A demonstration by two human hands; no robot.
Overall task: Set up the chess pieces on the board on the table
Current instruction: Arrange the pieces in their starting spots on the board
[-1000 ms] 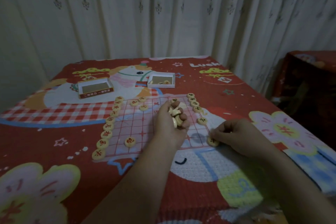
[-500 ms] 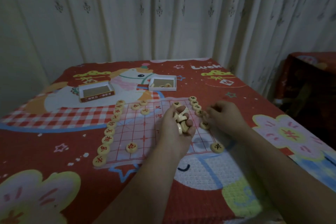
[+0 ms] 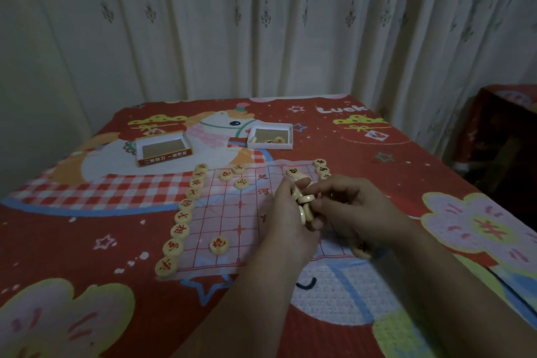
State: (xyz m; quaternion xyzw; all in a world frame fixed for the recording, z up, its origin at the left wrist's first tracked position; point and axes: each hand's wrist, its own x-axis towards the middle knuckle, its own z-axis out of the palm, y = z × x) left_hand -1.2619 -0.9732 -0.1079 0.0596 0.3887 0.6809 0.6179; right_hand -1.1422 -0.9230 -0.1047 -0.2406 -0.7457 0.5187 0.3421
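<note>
Head view shows my left hand (image 3: 286, 221) cupping loose xiangqi discs (image 3: 305, 206) while my right hand (image 3: 353, 209) pinches one, so tilting could spill them across the paper board (image 3: 232, 221).

Dim, flat indoor light with grainy softness throughout, darkest at the right edge, and wide-angle bending toward the borders.

One head-worn camera looks forward and down from the near edge of the worktop (image 3: 87, 229). It sits close over the hands, with the board (image 3: 232, 212) at mid-frame and the curtain (image 3: 261, 23) at the far side. The wide lens bends the edges.
</note>
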